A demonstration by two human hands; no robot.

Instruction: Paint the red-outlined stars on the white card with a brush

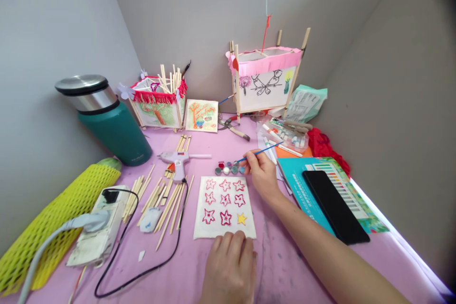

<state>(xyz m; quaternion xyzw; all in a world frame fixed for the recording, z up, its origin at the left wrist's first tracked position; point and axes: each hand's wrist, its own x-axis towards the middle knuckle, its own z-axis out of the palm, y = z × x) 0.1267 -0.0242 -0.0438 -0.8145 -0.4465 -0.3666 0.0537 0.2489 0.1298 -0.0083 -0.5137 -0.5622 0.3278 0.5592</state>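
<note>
A white square sheet (217,206) lies on the pink-purple cloth, bearing rows of red star outlines and one yellow star at its lower right. My left hand (230,263) rests at the sheet's bottom edge, its fingers together and bent; whatever lies under them is hidden. Between the fingers of my right hand (261,173) is a thin blue paintbrush (265,149), its tip end over the small paint pots (226,170) just above the sheet.
Left are a glue gun (177,159), wooden sticks (171,206), a power strip (101,228) and a teal bottle (117,128). Two decorated lanterns (265,88) (156,109) stand behind, near pliers (233,128). A black phone (335,206) lies on a blue book (297,190) at right.
</note>
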